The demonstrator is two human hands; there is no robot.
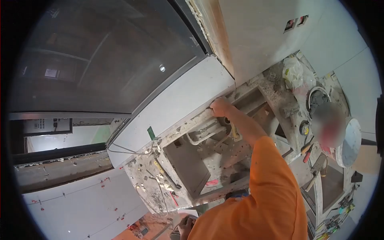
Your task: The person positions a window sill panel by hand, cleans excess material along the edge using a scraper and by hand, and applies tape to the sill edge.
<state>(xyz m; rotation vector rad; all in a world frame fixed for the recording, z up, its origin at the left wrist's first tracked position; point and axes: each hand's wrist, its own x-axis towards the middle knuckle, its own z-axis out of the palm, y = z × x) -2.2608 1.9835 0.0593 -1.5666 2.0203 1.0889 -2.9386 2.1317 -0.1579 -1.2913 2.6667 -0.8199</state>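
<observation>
Right grip [220, 107] at the seam — white panel [188, 94] meeting tabletop [138, 180].
Right grip: 12 o'clock of the framed opening [228, 154], fingers curled together at the panel's lower edge; whether anything is clamped between them cannot be told. Left grip [186, 226]: 7 o'clock, low in view, partly hidden — state cannot be told. Green piece [151, 133]: 9 o'clock, against the panel. Yellow-and-black tool [164, 171]: 8 o'clock, lying on the tabletop. Bucket [319, 98]: 2 o'clock.
</observation>
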